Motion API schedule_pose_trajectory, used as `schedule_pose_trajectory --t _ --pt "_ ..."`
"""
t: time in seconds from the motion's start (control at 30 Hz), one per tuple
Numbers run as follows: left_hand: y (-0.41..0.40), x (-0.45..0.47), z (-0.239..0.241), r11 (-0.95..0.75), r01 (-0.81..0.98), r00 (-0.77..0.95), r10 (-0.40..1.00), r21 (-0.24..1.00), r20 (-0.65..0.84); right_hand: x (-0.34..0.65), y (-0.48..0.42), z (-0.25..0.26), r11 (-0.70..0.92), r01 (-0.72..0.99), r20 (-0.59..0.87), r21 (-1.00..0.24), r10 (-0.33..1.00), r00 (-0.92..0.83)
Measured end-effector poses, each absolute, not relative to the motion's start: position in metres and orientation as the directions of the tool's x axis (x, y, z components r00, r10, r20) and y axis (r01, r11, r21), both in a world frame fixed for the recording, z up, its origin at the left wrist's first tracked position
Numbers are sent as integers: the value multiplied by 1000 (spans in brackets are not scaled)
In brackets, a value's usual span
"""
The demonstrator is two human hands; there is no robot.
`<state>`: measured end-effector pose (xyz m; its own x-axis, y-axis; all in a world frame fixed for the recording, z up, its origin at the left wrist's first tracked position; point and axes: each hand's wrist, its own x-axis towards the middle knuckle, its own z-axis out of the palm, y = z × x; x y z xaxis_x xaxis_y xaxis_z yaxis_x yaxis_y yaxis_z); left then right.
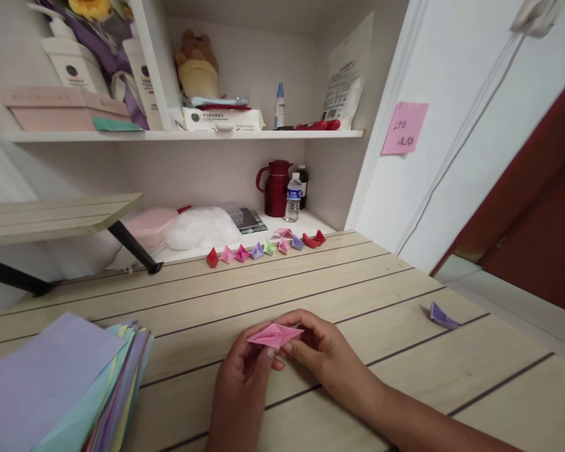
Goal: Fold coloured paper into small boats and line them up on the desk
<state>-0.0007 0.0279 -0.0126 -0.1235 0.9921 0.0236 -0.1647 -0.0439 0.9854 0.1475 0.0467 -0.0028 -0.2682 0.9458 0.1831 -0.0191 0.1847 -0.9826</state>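
Observation:
A pink folded paper boat (275, 335) is held between both hands above the wooden table. My left hand (245, 364) grips its left side, the thumb pressed to the near edge. On the other side my right hand (317, 345) pinches the boat's right part between thumb and fingers. The boat is pointed at both ends, with a fold along its middle. Some of my fingers are hidden behind the paper.
Several small paper boats (242, 253) stand in a row along the table's far edge. A purple paper boat (443, 316) lies at the right. Coloured paper sheets (51, 376) are stacked at the left. Behind stand a red jug (277, 188), a water bottle (292, 198) and a shelf (193, 135).

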Motion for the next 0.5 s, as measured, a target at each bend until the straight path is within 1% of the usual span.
schedule_pose_trajectory --t 0.13,0.27,0.4,0.5 --pt "29 0 -14 -39 -173 -121 992 984 18 148 47 -7 140 -41 146 -989 960 -241" --pt "29 0 -12 -27 -174 -107 994 984 9 147 48 -9 133 -83 149 -988 963 -226" --pt "27 1 -9 -14 -166 -109 994 986 -4 147 49 -6 163 -63 173 -985 961 -217" --pt "25 2 -7 0 -135 -104 994 991 -14 148 50 -4 184 -11 183 -983 964 -191"
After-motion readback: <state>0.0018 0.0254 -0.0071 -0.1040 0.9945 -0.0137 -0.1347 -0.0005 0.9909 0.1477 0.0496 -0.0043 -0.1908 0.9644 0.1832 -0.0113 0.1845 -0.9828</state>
